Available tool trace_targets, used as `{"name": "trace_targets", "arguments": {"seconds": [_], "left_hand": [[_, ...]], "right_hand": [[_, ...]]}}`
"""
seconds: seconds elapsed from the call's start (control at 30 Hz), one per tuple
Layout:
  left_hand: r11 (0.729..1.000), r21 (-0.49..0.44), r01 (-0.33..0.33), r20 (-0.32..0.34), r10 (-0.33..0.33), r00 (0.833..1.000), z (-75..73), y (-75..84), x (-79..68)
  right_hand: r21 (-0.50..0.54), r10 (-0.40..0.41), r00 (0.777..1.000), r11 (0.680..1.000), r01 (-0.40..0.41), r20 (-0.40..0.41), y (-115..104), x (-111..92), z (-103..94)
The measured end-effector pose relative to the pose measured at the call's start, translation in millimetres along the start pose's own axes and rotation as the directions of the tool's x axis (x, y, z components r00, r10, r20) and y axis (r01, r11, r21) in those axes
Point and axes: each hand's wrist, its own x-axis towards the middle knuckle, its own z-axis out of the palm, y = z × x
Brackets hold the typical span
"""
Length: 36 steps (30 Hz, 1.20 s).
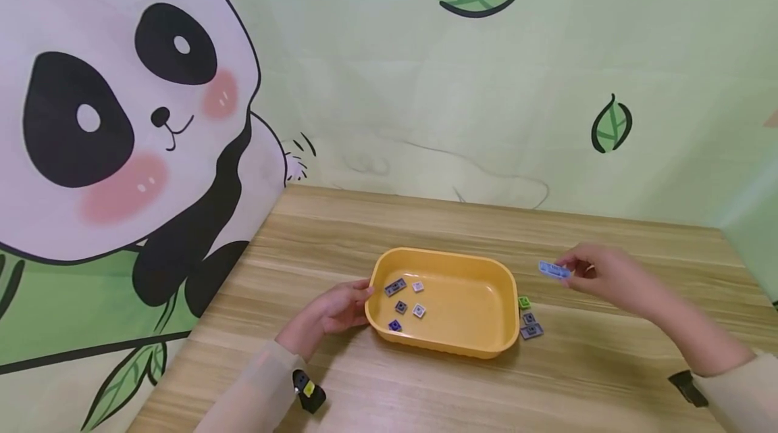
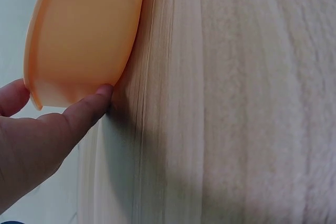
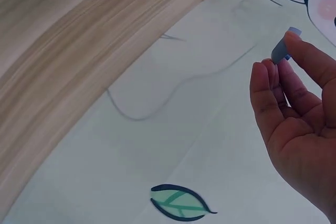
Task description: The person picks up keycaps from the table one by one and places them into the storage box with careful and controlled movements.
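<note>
A yellow plastic tray [image 1: 450,350] stands on the wooden table, with several small building-block pieces in its left half: a dark grey long piece [image 1: 395,286], white pieces [image 1: 419,311] and a dark blue one [image 1: 395,325] among them. My left hand [image 1: 345,304] holds the tray's left end, one digit at the rim and another low on the outer wall in the left wrist view. To the right of the tray, raised above the table, my right hand [image 1: 598,274] pinches a light blue building-block piece [image 1: 553,269] between thumb and fingers.
Just outside the tray's right end lie a green piece [image 1: 525,302], a small grey-blue piece [image 1: 529,318] and a longer grey piece [image 1: 531,331]. Behind the table [image 1: 340,217] hangs a pale green backdrop [image 1: 377,82] with printed leaves; a panda print [image 1: 243,61] covers the left side.
</note>
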Motion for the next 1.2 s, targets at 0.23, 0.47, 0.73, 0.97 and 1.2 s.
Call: {"name": "trace_targets", "arguments": {"seconds": [0.23,0.47,0.73,0.97,1.2], "left_hand": [[1.000,-0.018,0.015,-0.015,-0.015,1.000,2.6,1.4,1.2],[1.000,-0.009,0.013,-0.017,-0.013,1.000,0.9,-1.0,2.6],[1.000,-0.013,0.004,-0.010,-0.004,1.000,2.4,0.1,1.0],[1.000,-0.014,0.009,-0.026,-0.010,1.000,1.2,-1.5,3.2],[1.000,0.001,0.000,-0.019,0.000,1.000,1.6,-1.7,4.2]], "right_hand": [[-0.001,-0.023,0.998,1.000,0.023,0.060,-20.3,19.8,-4.8],[0.008,-0.075,0.993,0.997,0.075,0.087,-38.9,39.7,-1.9],[0.049,-0.077,0.992,0.996,0.072,0.104,-56.1,60.3,6.5],[0.066,-0.072,0.990,0.996,0.064,0.120,-64.7,82.1,21.8],[0.051,-0.091,0.987,0.995,0.085,0.131,-72.7,105.5,43.8]]}}
